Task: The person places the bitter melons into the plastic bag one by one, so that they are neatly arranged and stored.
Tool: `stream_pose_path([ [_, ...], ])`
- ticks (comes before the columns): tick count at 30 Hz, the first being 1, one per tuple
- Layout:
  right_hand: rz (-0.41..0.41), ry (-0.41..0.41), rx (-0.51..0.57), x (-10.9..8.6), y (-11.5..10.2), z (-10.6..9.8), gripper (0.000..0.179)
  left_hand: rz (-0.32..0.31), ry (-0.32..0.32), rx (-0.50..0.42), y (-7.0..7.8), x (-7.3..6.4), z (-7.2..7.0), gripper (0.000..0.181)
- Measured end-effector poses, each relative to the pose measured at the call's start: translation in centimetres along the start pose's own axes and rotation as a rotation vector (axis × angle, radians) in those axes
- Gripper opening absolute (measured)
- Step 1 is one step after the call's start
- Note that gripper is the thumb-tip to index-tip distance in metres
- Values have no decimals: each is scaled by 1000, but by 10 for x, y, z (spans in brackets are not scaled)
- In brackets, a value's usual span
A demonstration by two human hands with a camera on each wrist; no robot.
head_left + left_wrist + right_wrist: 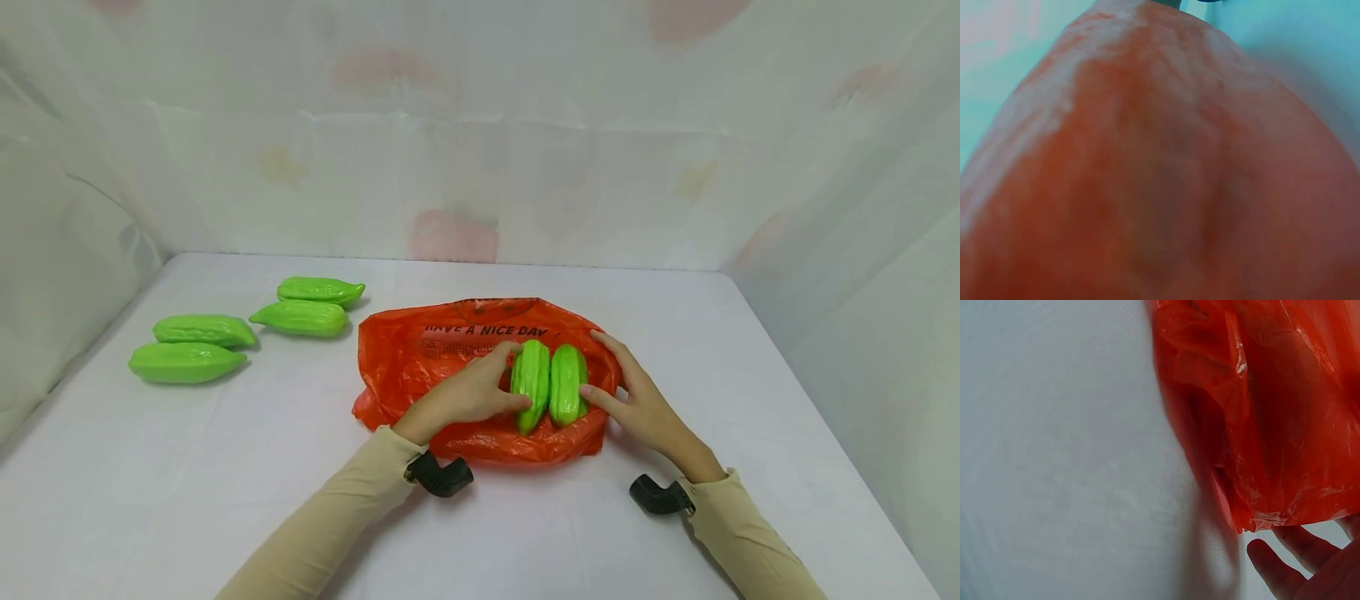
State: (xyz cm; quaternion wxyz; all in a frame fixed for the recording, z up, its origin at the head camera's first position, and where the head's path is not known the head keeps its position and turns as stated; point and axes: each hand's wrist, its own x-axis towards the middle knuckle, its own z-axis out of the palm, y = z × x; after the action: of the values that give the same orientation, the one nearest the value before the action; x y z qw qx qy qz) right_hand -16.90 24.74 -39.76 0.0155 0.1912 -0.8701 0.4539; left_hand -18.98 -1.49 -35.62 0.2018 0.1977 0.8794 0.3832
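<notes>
A red plastic bag point(405, 358) lies spread on the table with its mouth open. Two bright green bitter gourds sit side by side in its right part, a left one point(532, 383) and a right one point(567, 387). My left hand point(476, 390) holds the left gourd between thumb and fingers. With its thumb inside against the right gourd and other fingers outside, my right hand point(641, 408) grips the bag's right edge. The right wrist view shows fingers point(1279, 565) by the bag's outer wall point(1297, 437). The left wrist view is filled by blurred red plastic point(1147, 156).
Several more bitter gourds lie in pairs on the left of the white table point(225, 467): an upper pair with one gourd point(303, 318) in front, and a lower pair with another point(186, 362). A pale patterned cloth point(562, 192) hangs behind the table.
</notes>
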Motion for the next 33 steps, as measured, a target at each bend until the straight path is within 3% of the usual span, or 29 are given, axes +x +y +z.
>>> stream_pose_path([
  [33,14,-2,17,-1,-2,0,73,-14,40,50,-2,-2,-5,69],
])
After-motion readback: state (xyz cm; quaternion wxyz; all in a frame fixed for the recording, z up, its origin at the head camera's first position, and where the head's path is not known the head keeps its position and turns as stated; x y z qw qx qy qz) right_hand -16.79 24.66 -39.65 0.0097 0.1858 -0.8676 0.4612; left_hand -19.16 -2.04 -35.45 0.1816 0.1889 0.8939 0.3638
